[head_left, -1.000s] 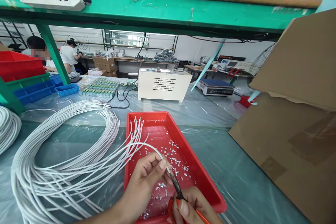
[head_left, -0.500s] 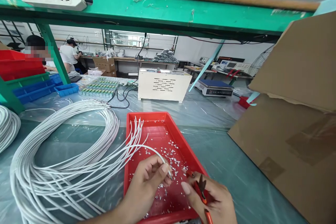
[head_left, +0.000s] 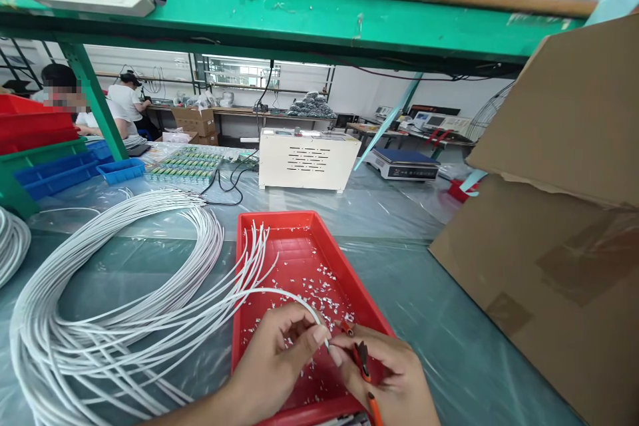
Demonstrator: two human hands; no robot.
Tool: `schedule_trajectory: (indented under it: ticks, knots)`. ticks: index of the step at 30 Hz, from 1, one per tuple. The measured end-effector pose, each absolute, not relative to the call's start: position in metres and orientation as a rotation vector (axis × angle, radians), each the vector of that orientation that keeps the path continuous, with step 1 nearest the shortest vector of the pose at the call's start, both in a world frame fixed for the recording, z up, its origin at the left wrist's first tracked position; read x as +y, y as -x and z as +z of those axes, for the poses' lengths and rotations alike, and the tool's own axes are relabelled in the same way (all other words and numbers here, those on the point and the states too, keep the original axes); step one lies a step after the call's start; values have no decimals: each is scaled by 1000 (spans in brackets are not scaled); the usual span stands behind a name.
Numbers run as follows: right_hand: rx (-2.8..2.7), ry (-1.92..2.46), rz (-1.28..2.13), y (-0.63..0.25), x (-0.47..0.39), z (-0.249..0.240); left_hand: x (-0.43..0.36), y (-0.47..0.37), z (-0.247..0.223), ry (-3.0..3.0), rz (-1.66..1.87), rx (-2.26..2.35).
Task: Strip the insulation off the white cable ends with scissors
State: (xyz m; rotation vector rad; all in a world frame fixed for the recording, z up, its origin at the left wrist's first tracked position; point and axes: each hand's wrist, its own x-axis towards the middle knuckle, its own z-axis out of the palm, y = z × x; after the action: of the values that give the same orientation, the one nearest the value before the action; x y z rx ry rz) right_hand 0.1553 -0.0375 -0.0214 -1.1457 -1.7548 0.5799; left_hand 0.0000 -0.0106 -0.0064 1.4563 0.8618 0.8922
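Over a red tray (head_left: 349, 271), my left hand (head_left: 274, 359) pinches a white cable (head_left: 294, 295) close to its end. My right hand (head_left: 394, 373) has small pliers (head_left: 363, 363) with dark jaws and orange-red handles tucked in its palm. Its thumb and forefinger meet at the cable's tip, right beside my left fingertips; the tip itself is mostly covered. Inside the tray lie many small silvery-white scraps (head_left: 324, 283). A large coil of white cables (head_left: 37, 319) rests to the left, its loose ends fanning over the tray's left edge.
A cream metal box (head_left: 307, 160) stands behind the tray, a weighing scale (head_left: 403, 165) to its right. A large cardboard box (head_left: 559, 266) borders the right side. A green shelf beam (head_left: 309, 20) crosses above. Blue bins (head_left: 121, 171) and circuit boards (head_left: 186, 166) sit back left; people are beyond.
My right hand has moved left and up to the cable's end, with its thumb and forefinger now closed there. My left hand keeps its pinch. The view has shifted slightly.
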Motion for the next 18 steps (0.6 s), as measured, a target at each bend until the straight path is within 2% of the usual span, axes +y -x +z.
schedule_trajectory:
  ticks: [5, 13, 18]
  knots:
    - [-1693, 1205, 736, -158, -35, -22, -10, 1, -5, -1416, 851, 824]
    - [-1326, 1114, 1380, -160, -37, -25, -5, 0, -6, -1211, 794, 612]
    - [-1084, 1041, 1555, -156, -43, -32, -10, -3, -6, -1109, 837, 495]
